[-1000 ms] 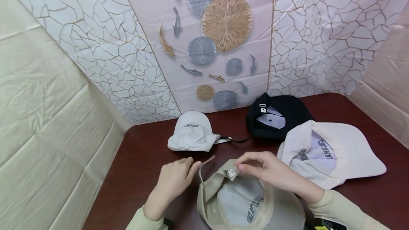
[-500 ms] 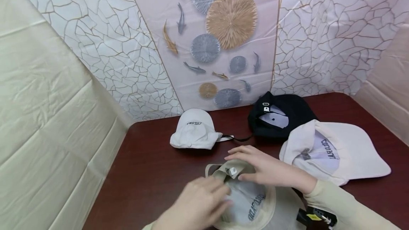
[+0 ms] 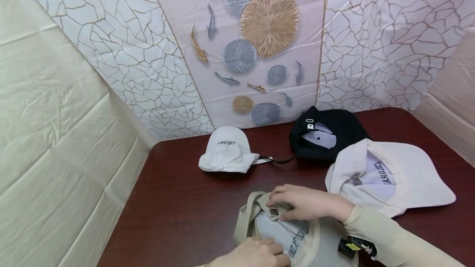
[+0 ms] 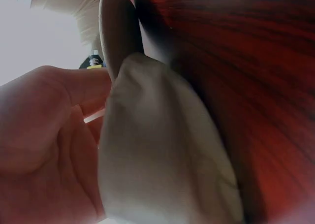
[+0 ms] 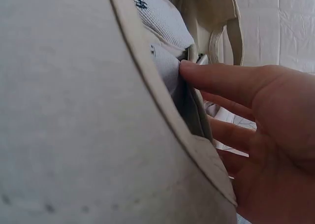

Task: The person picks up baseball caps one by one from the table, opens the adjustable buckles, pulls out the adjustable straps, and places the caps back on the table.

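Observation:
A beige baseball cap (image 3: 246, 219) lies upside down at the table's near edge, its lettered lining facing up. My right hand (image 3: 304, 201) holds its back edge by the strap and buckle. In the right wrist view, the thumb (image 5: 211, 76) lies inside the edge and the other fingers outside. My left hand (image 3: 252, 254) reaches over the cap's near left side with bent fingers. The left wrist view has the cap's outer cloth (image 4: 152, 150) in front of those fingertips, so their hold is hidden.
Behind stand a small white cap (image 3: 226, 151) and a black cap (image 3: 337, 131), with a dark strap trailing between them. An off-white cap (image 3: 415, 176) lies upturned at the right, beside my right forearm. The dark red table (image 3: 178, 201) meets cloth screens at the back and left.
My left hand has moved from left of the cap to over its near side. The loose strap that stuck up at the left now lies along the back edge; the right hand stays there.

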`<state>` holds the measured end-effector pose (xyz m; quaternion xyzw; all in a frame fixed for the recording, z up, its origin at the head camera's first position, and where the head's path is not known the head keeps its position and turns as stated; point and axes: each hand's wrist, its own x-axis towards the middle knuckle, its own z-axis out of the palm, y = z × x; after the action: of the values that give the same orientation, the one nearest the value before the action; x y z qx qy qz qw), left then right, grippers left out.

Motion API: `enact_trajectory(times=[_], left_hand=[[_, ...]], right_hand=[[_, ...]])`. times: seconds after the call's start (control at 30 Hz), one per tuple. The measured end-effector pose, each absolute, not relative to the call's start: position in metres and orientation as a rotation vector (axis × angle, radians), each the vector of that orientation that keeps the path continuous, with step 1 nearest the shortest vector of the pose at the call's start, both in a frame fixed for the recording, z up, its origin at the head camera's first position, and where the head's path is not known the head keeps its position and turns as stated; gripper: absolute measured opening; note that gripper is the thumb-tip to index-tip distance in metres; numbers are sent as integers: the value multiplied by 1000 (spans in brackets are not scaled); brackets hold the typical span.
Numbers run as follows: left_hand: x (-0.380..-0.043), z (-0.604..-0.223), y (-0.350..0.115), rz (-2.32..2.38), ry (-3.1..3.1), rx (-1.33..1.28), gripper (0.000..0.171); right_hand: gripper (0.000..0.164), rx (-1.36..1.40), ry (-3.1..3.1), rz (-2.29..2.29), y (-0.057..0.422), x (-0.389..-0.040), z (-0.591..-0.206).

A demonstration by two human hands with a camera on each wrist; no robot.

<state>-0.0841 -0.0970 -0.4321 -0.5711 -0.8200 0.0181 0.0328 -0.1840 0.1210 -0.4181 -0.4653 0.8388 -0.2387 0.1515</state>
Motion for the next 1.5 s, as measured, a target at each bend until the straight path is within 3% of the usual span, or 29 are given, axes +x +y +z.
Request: enact_trajectory(times=[0.17, 0.47, 0.77, 1.03, 1.23, 1.5], left_hand=[[-90, -434, -100, -2, -2639, -1737, 12], [-107, -432, -129, 176, -2650, -1440, 12], [-147, -428, -155, 112, -2904, -1288, 25], [-190, -428, -148, 152, -3002, -1189, 20], [-209, -426, -131, 115, -3051, -1243, 31], [-219, -411, -113, 84, -3147, -1460, 26]], right_hand=[[28, -1308, 2494, -649, 124, -186, -422], [26, -1206, 2670, -660, 133, -186, -430], [17, -1121, 2662, -765, 136, -179, -434], [28, -1251, 2643, -758, 127, -150, -441], [25, -1273, 2663, -685, 121, -134, -444], [17, -1306, 2594, -688, 117, -127, -442]])
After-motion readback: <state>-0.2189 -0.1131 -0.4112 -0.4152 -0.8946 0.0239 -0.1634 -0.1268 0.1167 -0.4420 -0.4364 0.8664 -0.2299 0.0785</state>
